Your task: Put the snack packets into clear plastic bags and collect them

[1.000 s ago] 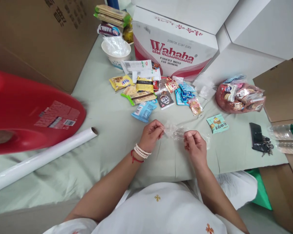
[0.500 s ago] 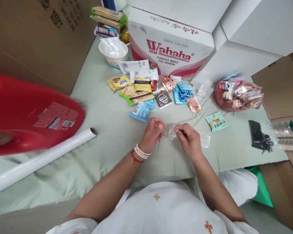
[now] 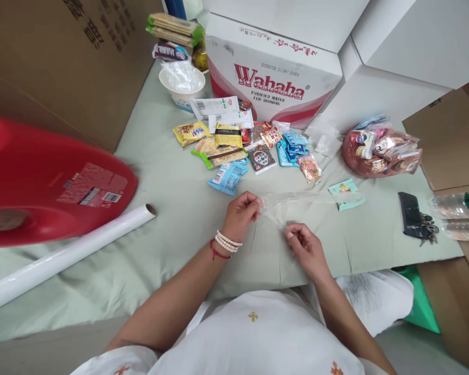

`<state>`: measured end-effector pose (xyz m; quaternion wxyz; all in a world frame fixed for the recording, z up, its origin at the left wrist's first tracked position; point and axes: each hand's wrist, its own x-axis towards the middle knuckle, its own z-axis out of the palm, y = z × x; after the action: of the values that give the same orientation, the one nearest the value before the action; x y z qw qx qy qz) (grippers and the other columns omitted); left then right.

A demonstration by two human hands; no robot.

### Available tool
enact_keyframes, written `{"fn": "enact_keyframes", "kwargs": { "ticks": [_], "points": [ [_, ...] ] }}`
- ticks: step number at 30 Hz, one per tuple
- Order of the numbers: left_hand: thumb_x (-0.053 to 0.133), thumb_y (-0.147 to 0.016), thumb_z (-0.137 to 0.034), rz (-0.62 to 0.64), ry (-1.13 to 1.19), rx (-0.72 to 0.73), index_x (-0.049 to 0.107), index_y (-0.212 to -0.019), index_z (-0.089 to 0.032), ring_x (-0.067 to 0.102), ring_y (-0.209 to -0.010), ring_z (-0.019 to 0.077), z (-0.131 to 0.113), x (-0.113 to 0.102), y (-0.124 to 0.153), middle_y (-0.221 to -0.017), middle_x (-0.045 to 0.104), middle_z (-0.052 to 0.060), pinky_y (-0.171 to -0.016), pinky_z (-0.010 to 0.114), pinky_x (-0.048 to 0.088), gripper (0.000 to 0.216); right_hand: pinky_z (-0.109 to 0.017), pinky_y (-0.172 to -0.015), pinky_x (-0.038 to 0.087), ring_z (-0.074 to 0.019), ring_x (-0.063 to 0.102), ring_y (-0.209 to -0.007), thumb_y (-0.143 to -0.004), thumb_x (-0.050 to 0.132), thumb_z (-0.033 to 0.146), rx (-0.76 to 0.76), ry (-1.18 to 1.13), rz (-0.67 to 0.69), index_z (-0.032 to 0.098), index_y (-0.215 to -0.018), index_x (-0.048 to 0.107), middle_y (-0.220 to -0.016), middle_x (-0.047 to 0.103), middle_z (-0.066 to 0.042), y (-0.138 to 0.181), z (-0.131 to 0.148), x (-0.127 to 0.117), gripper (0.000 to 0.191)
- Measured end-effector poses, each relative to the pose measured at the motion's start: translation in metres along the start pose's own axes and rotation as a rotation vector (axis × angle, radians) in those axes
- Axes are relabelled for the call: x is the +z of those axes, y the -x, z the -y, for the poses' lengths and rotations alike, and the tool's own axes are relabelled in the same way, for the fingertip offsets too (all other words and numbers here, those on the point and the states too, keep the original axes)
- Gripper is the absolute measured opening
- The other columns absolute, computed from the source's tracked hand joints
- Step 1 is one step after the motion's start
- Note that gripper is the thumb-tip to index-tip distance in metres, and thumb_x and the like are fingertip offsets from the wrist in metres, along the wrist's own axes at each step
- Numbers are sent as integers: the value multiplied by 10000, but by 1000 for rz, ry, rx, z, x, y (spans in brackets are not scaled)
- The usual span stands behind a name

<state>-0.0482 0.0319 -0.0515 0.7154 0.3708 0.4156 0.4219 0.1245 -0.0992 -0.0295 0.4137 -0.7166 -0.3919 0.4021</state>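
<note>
My left hand [image 3: 242,212], with bead and red string bracelets at the wrist, pinches one edge of a clear plastic bag [image 3: 297,200] above the pale green cloth [image 3: 172,208]. My right hand [image 3: 303,245] pinches the bag's nearer edge, a little lower and to the right. The bag stretches out rightward and partly covers a mint green snack packet [image 3: 346,191]. Just beyond my left hand lies a blue snack packet [image 3: 229,178].
Several snack packets [image 3: 254,143] lie spread before a Wahaha water carton [image 3: 273,78]. A red net bag of snacks [image 3: 381,151] sits at right, a phone with keys [image 3: 412,216] beside it. A red plastic object [image 3: 42,182], a white roll [image 3: 62,255] and a paper bowl [image 3: 182,83] are at left.
My right hand moved down and toward me while my left stayed put. The crumpled clear bag opened out and now extends rightward over the mint packet.
</note>
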Motion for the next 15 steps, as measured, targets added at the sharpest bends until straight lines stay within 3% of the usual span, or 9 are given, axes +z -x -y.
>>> {"fn": "enact_keyframes", "kwargs": {
  "ticks": [4, 7, 11, 12, 15],
  "points": [
    [796, -746, -385, 50, -91, 77, 677, -690, -184, 483, -536, 81, 2, 1, 4, -604, 585, -30, -487, 207, 364, 241, -280, -614, 483, -186, 624, -772, -886, 683, 588, -40, 137, -95, 219, -1094, 700, -973, 736, -67, -15, 7, -10, 424],
    [796, -768, -418, 118, -137, 92, 713, -702, -179, 525, -577, 94, 1, 1, 6, -680, 658, -1, -538, 227, 428, 261, -301, -636, 488, -201, 631, -788, -839, 736, 554, -110, 245, -132, 215, -1162, 671, -985, 738, -71, -37, 18, -10, 473],
    [814, -774, -512, 116, -121, 64, 750, -756, -180, 502, -529, 85, 0, 1, 6, -704, 697, 11, -509, 235, 412, 339, -342, -716, 481, -179, 554, -738, -937, 669, 408, -389, 382, -359, 215, -1101, 644, -1002, 666, -67, -41, 37, 0, 254],
    [817, -775, -535, 107, -123, 67, 754, -760, -180, 494, -519, 83, 0, 1, 5, -680, 685, 6, -502, 234, 399, 361, -345, -730, 475, -176, 540, -734, -967, 646, 380, -472, 392, -367, 222, -1099, 636, -988, 650, -58, -37, 41, 3, 206],
    [815, -781, -587, 96, -139, 73, 764, -758, -174, 482, -508, 80, 1, 1, 5, -599, 629, -9, -502, 230, 374, 417, -349, -750, 464, -188, 531, -765, -979, 677, 357, -646, 429, -224, 236, -1123, 616, -961, 643, -47, -28, 48, 18, 198]
  ]
}}
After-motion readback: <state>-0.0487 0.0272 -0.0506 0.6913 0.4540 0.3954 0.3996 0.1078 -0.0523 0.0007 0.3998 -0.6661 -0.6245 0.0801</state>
